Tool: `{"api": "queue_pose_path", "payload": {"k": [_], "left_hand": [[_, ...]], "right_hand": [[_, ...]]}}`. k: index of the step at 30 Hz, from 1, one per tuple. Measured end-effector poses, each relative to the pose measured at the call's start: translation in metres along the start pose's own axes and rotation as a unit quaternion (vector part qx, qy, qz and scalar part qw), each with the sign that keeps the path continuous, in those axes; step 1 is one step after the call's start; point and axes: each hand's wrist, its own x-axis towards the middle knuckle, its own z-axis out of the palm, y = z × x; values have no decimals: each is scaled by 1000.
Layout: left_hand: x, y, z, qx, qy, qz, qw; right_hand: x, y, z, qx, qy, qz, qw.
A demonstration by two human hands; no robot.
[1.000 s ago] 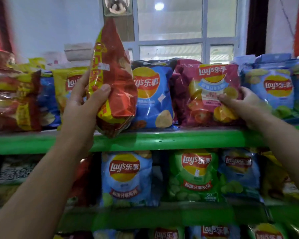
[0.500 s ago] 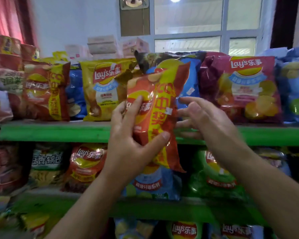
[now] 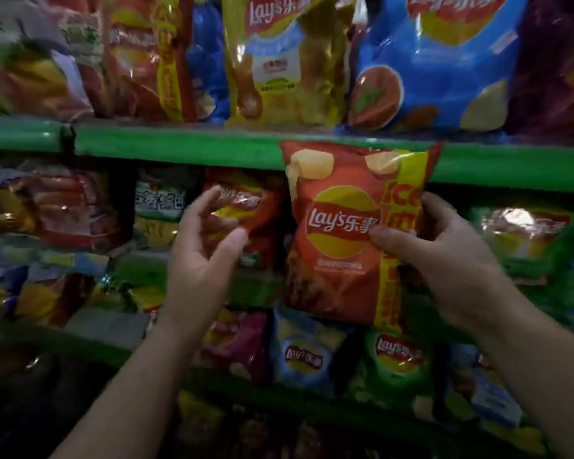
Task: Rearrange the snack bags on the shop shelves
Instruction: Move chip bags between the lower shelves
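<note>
Shelving in green holds the stock, and we record one orange-red Lay's bag [image 3: 342, 240] held upright in front of the middle shelf row, its top edge overlapping the green upper shelf edge [image 3: 179, 145]. Our right hand [image 3: 444, 256] grips this bag along its right side, thumb pressed across the front near the logo, fingers wrapped behind. Our left hand [image 3: 203, 253] is apart from that bag, fingers spread and curled half open, with nothing in its grasp; it sits just before a red bag on the middle shelf [image 3: 246, 207], and we cannot tell whether it touches it. On the upper shelf stand a yellow Lay's bag [image 3: 279, 61] and, to its right, a blue Lay's bag [image 3: 444, 67]. A small blue bag [image 3: 304, 356] and a green bag [image 3: 395, 356] sit on the lower shelf beneath the held bag.
</note>
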Motion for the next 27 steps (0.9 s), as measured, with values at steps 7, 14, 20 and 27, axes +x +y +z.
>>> {"api": "queue_pose_path", "payload": {"k": [7, 14, 20, 27], "left_hand": [[-56, -129, -80, 52, 158, -283, 945], [-101, -199, -138, 170, 178, -374, 894], [-70, -253, -170, 187, 76, -435, 878], [-26, -305, -167, 120, 25, -411, 904]], "right_hand": [[-14, 86, 63, -11, -25, 45, 999], [-22, 153, 112, 2, -57, 149, 987], [-35, 204, 147, -43, -59, 215, 974], [-46, 247, 188, -121, -70, 245, 959]]}}
